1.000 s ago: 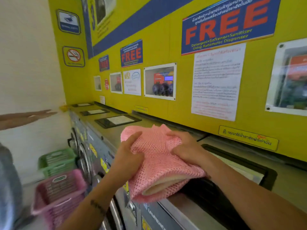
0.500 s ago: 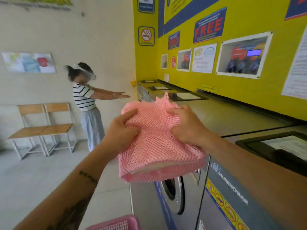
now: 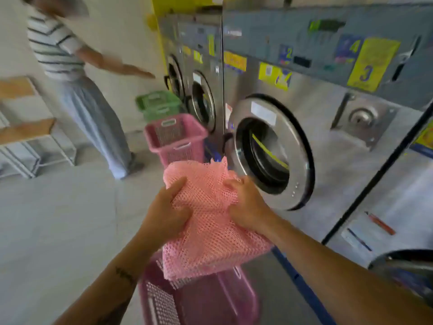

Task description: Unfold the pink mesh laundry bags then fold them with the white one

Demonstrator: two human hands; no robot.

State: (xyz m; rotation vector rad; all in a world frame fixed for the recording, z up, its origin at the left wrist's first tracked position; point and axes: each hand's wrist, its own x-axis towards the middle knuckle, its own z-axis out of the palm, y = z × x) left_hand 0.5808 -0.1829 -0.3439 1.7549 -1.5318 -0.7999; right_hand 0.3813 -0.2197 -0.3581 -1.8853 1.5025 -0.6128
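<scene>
Change: bundle lifted off the washer top, now above near pink basket (image 3: 199,299) | my left hand (image 3: 164,212) and right hand (image 3: 246,205) both clutch folded pink mesh bags (image 3: 210,231) | unfolding not begun.

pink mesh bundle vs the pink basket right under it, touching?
Cannot tell. In the head view the pink mesh bundle, gripped by the left hand and right hand, overlaps the pink basket; no gap or contact shows plainly.

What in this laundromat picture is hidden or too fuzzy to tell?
- White bag: head view shows none; the pink mesh bundle, gripped by left hand and right hand, may wrap it.
- Near pink basket: contents covered by the bundle.
- Washer stickers: text motion-blurred.
- Other person: top cut by the frame edge.
</scene>
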